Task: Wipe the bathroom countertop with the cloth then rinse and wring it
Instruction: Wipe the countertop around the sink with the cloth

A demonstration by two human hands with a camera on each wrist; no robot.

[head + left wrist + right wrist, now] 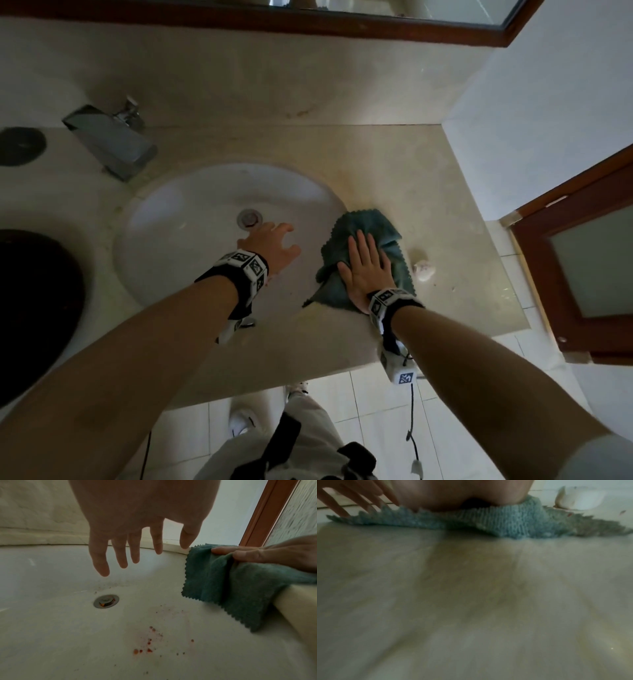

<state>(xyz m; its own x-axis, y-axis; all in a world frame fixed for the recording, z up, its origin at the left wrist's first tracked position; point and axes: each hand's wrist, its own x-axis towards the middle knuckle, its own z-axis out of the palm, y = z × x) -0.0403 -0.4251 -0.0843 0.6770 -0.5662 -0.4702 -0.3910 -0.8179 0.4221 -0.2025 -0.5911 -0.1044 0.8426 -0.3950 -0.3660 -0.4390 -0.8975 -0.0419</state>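
Note:
A teal cloth [373, 236] with zigzag edges lies on the beige countertop [428, 178] just right of the white sink [191, 209]. My right hand [364, 263] presses flat on it with straight fingers. In the left wrist view a corner of the cloth [221, 585] hangs over the sink's rim into the basin. My left hand [274, 243] hovers over the basin near the drain [250, 218], fingers [120, 553] spread and holding nothing. In the right wrist view the cloth [505, 520] bunches under my palm.
A chrome faucet [113, 140] stands behind the sink at the left. A pale crumpled lump [424, 269] lies on the counter right of the cloth. Red specks [149, 642] dot the basin. A wood-framed door [582, 260] is at the right, a mirror [394, 10] above.

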